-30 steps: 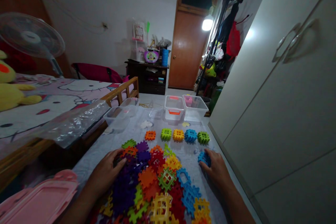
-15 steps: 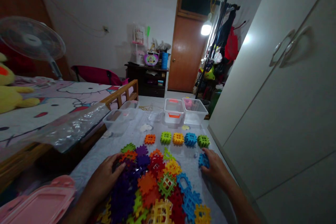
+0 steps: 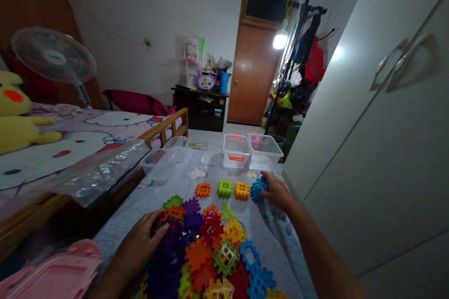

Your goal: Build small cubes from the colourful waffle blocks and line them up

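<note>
My right hand (image 3: pixel 278 191) is at the blue stack (image 3: pixel 257 190) in a row of stacked, square, toothed plastic building pieces, its fingers closed round a blue piece there. Left of it stand the yellow stack (image 3: pixel 242 190), the light green stack (image 3: pixel 225 189) and an orange one (image 3: pixel 202 190). The dark green stack at the row's right end is hidden by my hand. My left hand (image 3: pixel 143 240) rests against the left edge of the loose pile, thumb and fingers apart, touching purple pieces (image 3: pixel 164 259). The pile also holds red pieces (image 3: pixel 211 228) and blue pieces (image 3: pixel 260 280).
Clear plastic boxes (image 3: pixel 236 150) stand at the table's far edge. A pink lid (image 3: pixel 52 273) lies at lower left. Left of the table is a bed with a wooden rail (image 3: pixel 163 133); a white wardrobe (image 3: pixel 379 149) stands close on the right.
My right hand has moved up and left with the blue piece, from the table in front of the row to the blue stack. My left hand has stayed by the pile.
</note>
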